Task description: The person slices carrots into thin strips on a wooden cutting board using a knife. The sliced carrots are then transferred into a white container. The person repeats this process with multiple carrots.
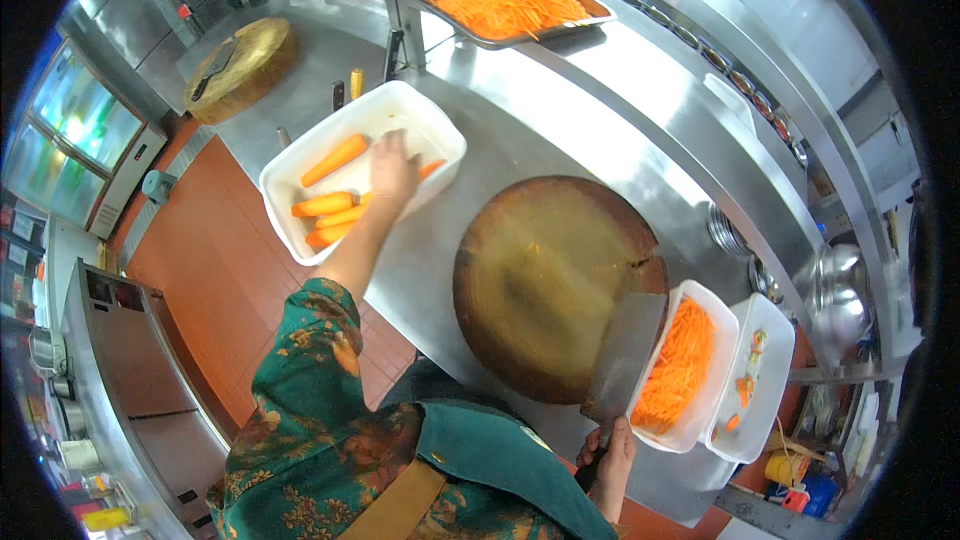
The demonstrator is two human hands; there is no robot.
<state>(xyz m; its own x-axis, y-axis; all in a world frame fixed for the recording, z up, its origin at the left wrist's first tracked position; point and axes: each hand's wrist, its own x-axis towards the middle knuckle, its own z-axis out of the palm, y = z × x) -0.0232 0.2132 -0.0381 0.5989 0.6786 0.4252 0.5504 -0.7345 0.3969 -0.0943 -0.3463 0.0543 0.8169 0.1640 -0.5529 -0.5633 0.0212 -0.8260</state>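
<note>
White plastic tub, whole carrots inside: our left hand is down in it, fingers pointing to the far side. Fingertips are partly hidden, so we can't tell how far they're spread or whether they have hold of anything.

Carrots relative to that hand: one long carrot just left of the fingers, a loose cluster left and nearer our body, one more just right, partly covered by the hand.

Right hand: fingers wrapped round the dark handle of a cleaver, closed firmly as far as we can see. Blade runs forward from the grip, flat side showing, over the near right edge of a round wooden chopping block. Block sits ahead and left of the right grip, well to the right of the left hand, with a few orange bits on top.

Ahead and right of the right grip, just beside the blade: a white container of shredded carrot. Can't tell if blade and container touch. Beyond that, further right of the grip, a second white container with some scraps.

Far ahead of both hands, up on a steel shelf, a metal tray heaped with more orange shreds.
</note>
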